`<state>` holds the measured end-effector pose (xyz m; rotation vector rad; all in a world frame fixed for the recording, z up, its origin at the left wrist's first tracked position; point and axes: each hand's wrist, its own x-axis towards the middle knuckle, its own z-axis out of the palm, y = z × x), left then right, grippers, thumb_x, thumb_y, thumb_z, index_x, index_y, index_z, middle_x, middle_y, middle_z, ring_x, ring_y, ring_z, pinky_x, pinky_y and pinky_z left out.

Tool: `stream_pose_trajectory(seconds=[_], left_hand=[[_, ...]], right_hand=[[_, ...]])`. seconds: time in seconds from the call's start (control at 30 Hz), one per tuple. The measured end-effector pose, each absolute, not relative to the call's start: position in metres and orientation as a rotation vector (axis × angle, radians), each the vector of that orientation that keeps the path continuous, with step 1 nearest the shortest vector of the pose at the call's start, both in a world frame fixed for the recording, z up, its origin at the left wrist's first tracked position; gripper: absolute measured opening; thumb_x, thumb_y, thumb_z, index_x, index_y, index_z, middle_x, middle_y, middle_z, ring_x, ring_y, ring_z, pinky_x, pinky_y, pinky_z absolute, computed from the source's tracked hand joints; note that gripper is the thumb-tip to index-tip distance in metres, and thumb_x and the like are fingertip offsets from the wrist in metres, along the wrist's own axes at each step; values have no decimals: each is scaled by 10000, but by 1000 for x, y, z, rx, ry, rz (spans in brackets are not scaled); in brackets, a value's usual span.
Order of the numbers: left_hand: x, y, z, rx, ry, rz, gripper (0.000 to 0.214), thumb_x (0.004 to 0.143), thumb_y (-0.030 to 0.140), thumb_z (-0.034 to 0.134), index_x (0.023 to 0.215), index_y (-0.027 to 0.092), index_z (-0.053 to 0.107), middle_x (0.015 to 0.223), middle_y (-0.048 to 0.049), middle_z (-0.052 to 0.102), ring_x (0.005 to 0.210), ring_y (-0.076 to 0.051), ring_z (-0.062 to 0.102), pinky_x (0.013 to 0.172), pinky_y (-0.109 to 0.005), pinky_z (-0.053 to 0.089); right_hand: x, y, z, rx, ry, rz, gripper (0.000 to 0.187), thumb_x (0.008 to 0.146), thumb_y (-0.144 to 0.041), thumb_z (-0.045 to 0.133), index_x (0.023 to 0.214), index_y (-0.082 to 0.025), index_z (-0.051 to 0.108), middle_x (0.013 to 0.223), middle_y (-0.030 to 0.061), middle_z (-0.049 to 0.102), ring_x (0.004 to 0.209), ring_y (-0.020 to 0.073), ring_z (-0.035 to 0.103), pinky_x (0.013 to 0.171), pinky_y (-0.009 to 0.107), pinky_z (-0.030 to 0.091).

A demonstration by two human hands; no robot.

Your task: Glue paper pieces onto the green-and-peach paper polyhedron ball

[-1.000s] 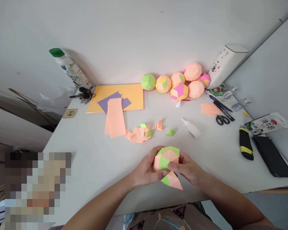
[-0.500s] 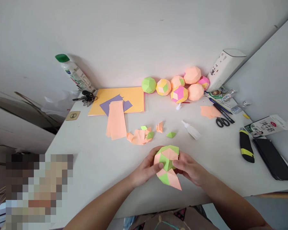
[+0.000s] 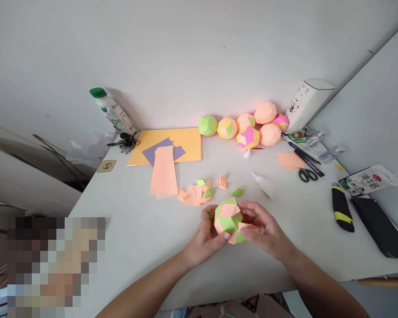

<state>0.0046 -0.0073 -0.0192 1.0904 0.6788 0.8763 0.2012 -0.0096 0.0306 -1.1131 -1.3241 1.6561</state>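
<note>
A green and peach folded paper ball (image 3: 229, 221) is held between both hands above the front of the table. My left hand (image 3: 204, 238) grips its left side, thumb on the lower front and fingers around the back. My right hand (image 3: 263, 229) is closed on the ball's right side, its thumb against a peach flap that sticks out to the right. Just beyond lie a loose green paper piece (image 3: 238, 192), a small folded peach piece (image 3: 222, 181) and a cluster of peach and green pieces (image 3: 195, 194). A white glue bottle (image 3: 264, 185) lies to their right.
Finished paper balls (image 3: 248, 137) sit along the wall. Peach paper strips (image 3: 164, 174) overlap a yellow paper pack (image 3: 189, 143) at left. Scissors (image 3: 308, 175), pens (image 3: 307, 154), a utility knife (image 3: 342, 207) and a black phone (image 3: 376, 225) lie at right. A green-capped bottle (image 3: 114, 110) stands back left.
The ball has been turned in my hands, and its peach flap, which pointed down toward me, now sticks out right under my right thumb. The camera view has shifted slightly.
</note>
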Motion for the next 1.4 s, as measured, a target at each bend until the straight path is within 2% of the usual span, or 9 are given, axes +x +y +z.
stream_pose_trajectory(seconds=[0.1, 0.2, 0.33, 0.43, 0.57, 0.77, 1.07, 1.3, 1.4], left_hand=[[4, -10, -21, 1147, 740, 848, 710, 800, 490, 652, 1280, 283, 171, 1302, -128, 385, 1228, -277, 437, 997, -487, 405], [1, -11, -20, 1255, 825, 833, 749, 793, 503, 649, 1320, 279, 165, 1399, -159, 296, 1287, -313, 390, 1031, -526, 368], [-2, -7, -18, 1609, 826, 970, 782, 853, 422, 597, 1450, 325, 101, 1555, -124, 41, 1436, -355, 95, 1120, -589, 198], [-4, -5, -14, 1866, 722, 1074, 703, 897, 318, 542, 1478, 330, 146, 1557, -101, 159, 1459, -331, -11, 1142, -613, 57], [-5, -3, -14, 1884, 674, 1071, 558, 932, 215, 460, 1448, 292, 264, 1370, -133, 428, 1412, -303, 208, 1112, -580, 236], [-3, -2, -16, 1908, 692, 1087, 325, 926, 197, 457, 1246, 250, 477, 1079, -97, 478, 1188, -267, 415, 991, -505, 409], [-4, -4, -14, 1858, 796, 1014, 101, 872, 252, 521, 960, 207, 500, 1036, -87, 416, 1110, -259, 434, 946, -468, 443], [-7, -1, -6, 1690, 636, 772, 194, 759, 149, 636, 919, 210, 545, 1046, -121, 538, 1398, -332, 180, 964, -455, 432], [-7, 0, -3, 1613, 605, 754, 110, 794, 134, 608, 869, 208, 577, 984, -118, 576, 1400, -325, 215, 958, -455, 433]], right_hand=[[203, -10, 33, -1151, -1408, 1611, 436, 841, -326, 653, 1236, -245, 485, 1233, 121, 597, 1132, 260, 576, 908, 400, 484], [205, -10, 33, -1181, -1474, 1609, 395, 838, -302, 645, 1206, -242, 515, 1149, 100, 616, 1015, 229, 607, 850, 371, 501], [203, -10, 31, -1198, -1498, 1698, 341, 822, -294, 639, 1145, -214, 566, 907, 47, 604, 816, 174, 583, 706, 304, 499], [201, -9, 31, -1174, -1529, 1763, 324, 805, -273, 643, 1114, -195, 591, 811, 17, 563, 743, 148, 535, 658, 275, 462], [200, -8, 32, -1141, -1569, 1791, 308, 785, -236, 644, 1086, -182, 613, 799, 8, 551, 733, 138, 512, 658, 267, 438], [200, -8, 33, -1109, -1563, 1787, 289, 756, -200, 656, 1044, -191, 637, 869, 17, 580, 708, 126, 519, 648, 267, 440], [202, -7, 34, -1027, -1578, 1750, 238, 764, -182, 652, 1001, -198, 667, 1024, 50, 624, 694, 115, 558, 604, 252, 464], [203, -9, 33, -959, -1654, 1737, 217, 802, -160, 621, 1011, -200, 667, 1044, 65, 636, 713, 130, 609, 590, 258, 493], [203, -9, 34, -936, -1665, 1730, 210, 815, -159, 609, 1011, -205, 664, 1036, 66, 633, 718, 132, 600, 601, 266, 504]])
